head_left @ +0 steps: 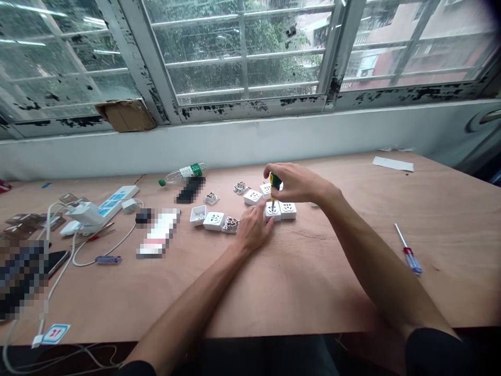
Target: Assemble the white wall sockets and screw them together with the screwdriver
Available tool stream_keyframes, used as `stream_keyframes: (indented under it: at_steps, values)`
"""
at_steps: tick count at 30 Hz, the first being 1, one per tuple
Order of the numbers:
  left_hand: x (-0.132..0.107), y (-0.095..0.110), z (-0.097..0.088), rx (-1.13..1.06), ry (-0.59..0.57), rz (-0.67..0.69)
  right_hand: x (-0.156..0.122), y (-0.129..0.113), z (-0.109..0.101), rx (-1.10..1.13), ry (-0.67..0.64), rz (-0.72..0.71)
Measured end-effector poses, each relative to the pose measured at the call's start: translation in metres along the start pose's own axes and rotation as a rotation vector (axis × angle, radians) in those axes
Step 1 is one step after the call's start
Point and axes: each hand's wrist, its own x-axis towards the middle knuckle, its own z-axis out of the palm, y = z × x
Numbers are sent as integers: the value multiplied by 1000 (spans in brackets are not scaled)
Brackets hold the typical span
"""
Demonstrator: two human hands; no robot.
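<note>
My right hand (295, 183) grips a screwdriver with a green and yellow handle (275, 183), its shaft pointing down into a white wall socket faceplate (273, 210). My left hand (254, 228) rests on the table, with its fingertips against the left side of that faceplate. Another white faceplate (287, 210) touches it on the right. Further faceplates (213, 221) and open socket bases with copper contacts (230, 224) lie just left of my left hand. A small white square housing (198, 215) lies open beside them.
A red-handled screwdriver (409, 256) lies to the right on the plywood table (301, 292). To the left are a plastic bottle (182, 174), a white power strip (104, 206), cables and pixelated objects (158, 232). A window with metal bars (242, 52) runs along the far side.
</note>
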Motion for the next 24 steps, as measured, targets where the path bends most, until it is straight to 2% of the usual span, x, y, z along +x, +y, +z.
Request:
stream_keyframes:
  at_steps: [6, 12, 18, 24]
  values:
    - [0, 0, 0, 7, 2, -10, 0, -7, 0, -124, 32, 112]
    - [0, 0, 0, 13, 1, -1, 0, -7, -2, -32, 1, 16]
    - [0, 0, 0, 0, 7, 9, 0, -8, -2, -115, 14, 99]
    - [0, 0, 0, -3, 16, 17, -1, -7, -2, -24, -9, 14]
